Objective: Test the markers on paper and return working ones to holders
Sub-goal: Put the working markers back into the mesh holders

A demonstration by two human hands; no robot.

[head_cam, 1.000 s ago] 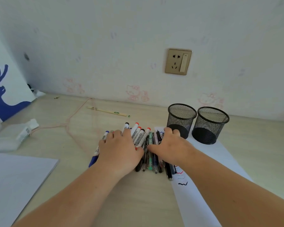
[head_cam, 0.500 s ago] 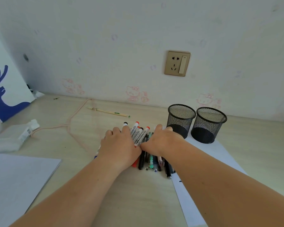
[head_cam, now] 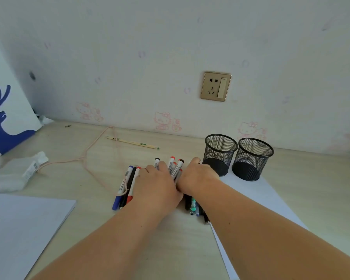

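A pile of markers [head_cam: 175, 165] and pens lies on the desk, white barrels with red, black and blue caps. My left hand [head_cam: 157, 186] rests flat on the middle of the pile. Three markers [head_cam: 127, 183] stick out to its left. My right hand [head_cam: 198, 175] is pressed against the left one, its fingers curled over the right side of the pile. Pen ends [head_cam: 194, 208] show below its wrist. Two black mesh holders [head_cam: 220, 156] [head_cam: 253, 160] stand just right of my hands, on a white sheet of paper [head_cam: 259, 197]. Nothing shows inside them.
A pink cord [head_cam: 97, 158] loops across the desk to the left of the pile. A thin pencil [head_cam: 133, 142] lies near the wall. A white packet [head_cam: 14, 174] and another white sheet [head_cam: 18, 229] are at the left. A wall socket [head_cam: 215, 85] is above the holders.
Both hands have drawn together over the pile and now touch. The right hand slid left off the paper, and its fingers went from flat to curled. The markers are bunched tighter.
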